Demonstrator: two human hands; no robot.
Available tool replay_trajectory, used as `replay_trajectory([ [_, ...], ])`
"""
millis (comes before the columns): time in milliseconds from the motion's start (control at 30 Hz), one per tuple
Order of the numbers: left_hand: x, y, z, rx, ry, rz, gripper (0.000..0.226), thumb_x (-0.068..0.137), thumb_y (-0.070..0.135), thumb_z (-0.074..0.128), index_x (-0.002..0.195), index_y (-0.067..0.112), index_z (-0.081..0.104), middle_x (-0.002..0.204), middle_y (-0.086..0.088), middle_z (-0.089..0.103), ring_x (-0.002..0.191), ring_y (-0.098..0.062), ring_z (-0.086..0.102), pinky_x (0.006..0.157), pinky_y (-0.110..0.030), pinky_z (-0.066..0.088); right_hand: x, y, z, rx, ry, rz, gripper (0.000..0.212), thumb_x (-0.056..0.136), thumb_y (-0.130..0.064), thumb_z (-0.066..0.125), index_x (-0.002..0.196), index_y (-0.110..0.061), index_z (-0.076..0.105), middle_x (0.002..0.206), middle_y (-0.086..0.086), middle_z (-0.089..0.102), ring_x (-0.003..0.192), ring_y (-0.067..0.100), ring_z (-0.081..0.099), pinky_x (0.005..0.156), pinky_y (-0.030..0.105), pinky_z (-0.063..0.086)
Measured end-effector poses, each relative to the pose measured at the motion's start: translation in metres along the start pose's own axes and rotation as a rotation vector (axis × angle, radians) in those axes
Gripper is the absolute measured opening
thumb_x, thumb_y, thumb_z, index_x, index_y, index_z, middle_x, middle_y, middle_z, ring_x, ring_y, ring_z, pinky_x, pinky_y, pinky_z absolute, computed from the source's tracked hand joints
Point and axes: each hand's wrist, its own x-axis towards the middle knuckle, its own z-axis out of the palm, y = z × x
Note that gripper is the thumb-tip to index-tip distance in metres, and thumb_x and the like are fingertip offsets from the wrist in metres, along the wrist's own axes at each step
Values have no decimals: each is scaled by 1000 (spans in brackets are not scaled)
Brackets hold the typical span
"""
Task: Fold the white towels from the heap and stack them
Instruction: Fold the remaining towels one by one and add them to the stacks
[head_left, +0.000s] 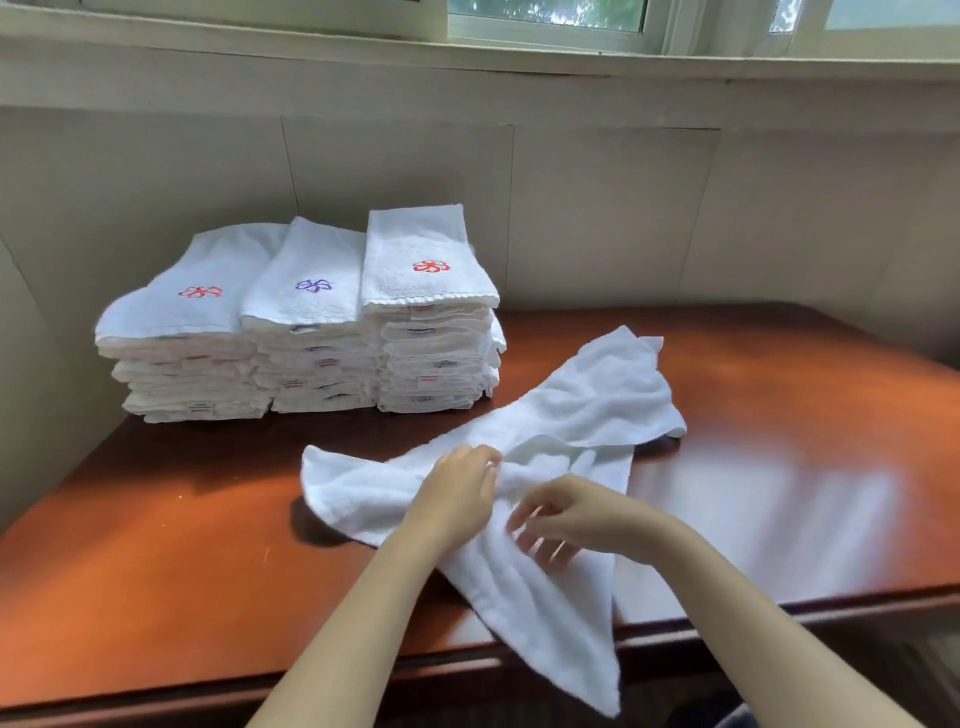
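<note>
A loose white towel (582, 415) lies crumpled across the middle of the wooden table (156, 571), one end hanging over the front edge. My left hand (457, 493) rests on the towel's middle with its fingers curled into the cloth. Just to its right, my right hand (561, 514) hovers over the towel with fingers bent and blurred; whether it holds cloth is unclear. Three stacks of folded white towels (311, 322) stand side by side at the back left, their top towels showing red, purple and red embroidered marks.
A pale panelled wall (623, 208) runs behind the table, with a window sill above it. The table's front edge (831, 603) is near my arms. Bare wood shows at the left front and the right side.
</note>
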Motion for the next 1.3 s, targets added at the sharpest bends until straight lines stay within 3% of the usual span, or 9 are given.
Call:
replay_trajectory([
  [67, -4, 1, 1, 43, -34, -21, 40, 96, 19, 45, 136, 18, 43, 129, -6, 54, 121, -24, 47, 100, -34, 36, -3, -2, 1, 58, -92, -23, 20, 93, -9, 49, 92, -19, 66, 84, 0, 71, 70, 13, 69, 66, 23, 56],
  [167, -11, -2, 1, 240, -50, -73, 46, 90, 20, 48, 135, 20, 40, 129, -1, 51, 119, -25, 46, 98, -37, 35, -2, 3, -7, -51, 131, -54, 17, 93, -14, 50, 88, -18, 65, 81, 1, 71, 64, 14, 67, 62, 22, 53],
  [300, -14, -5, -11, 226, -142, -120, 24, 85, 19, 49, 109, 22, 53, 112, 3, 57, 107, -21, 50, 85, -31, 37, 7, 28, -25, -482, 485, 33, 24, 92, -18, 47, 113, -20, 59, 100, 2, 67, 90, 20, 62, 77, 30, 51],
  [467, -21, -15, -34, 214, -219, -137, 19, 81, 17, 53, 69, 31, 46, 80, 12, 49, 87, -16, 49, 72, -27, 33, 21, 47, -28, -524, 586, 91, 42, 89, -17, 43, 132, -19, 38, 106, 6, 59, 99, 27, 56, 71, 35, 47],
  [567, -24, -27, -57, 441, 96, -258, 21, 78, 9, 50, 78, 30, 48, 91, 5, 45, 96, -24, 48, 77, -31, 31, 25, 52, -28, -620, 612, 212, 42, 90, -17, 40, 131, -19, 35, 113, 10, 53, 106, 31, 54, 70, 33, 38],
  [700, -34, -50, -72, 302, 491, -450, 25, 73, -5, 50, 82, 18, 55, 96, -9, 50, 91, -28, 39, 77, -36, 32, 25, 49, -25, -607, 564, 229, 15, 90, -20, 40, 103, -16, 46, 92, 4, 53, 86, 28, 51, 65, 32, 37],
  [867, -40, -54, -58, 246, 369, -321, 54, 80, -8, 43, 129, 15, 49, 116, -9, 46, 104, -27, 40, 81, -36, 39, 26, 43, -21, -677, 539, 185, 10, 85, -8, 35, 89, -16, 38, 84, 0, 46, 75, 25, 44, 60, 29, 34],
  [1100, -41, -49, -33, 305, 94, -115, 46, 98, 24, 43, 143, 33, 34, 130, 8, 41, 100, -14, 53, 73, -30, 48, 31, 24, -11, -514, 597, 144, 14, 90, -9, 38, 78, -11, 46, 97, 12, 60, 82, 28, 51, 67, 31, 36],
  [1300, -33, -45, -37, 445, 172, -231, 18, 99, 29, 36, 104, 20, 51, 112, 2, 50, 86, -27, 59, 65, -30, 39, 18, -11, 5, -327, 721, -275, 7, 93, -10, 43, 91, -15, 47, 80, 3, 57, 82, 28, 53, 70, 37, 39],
])
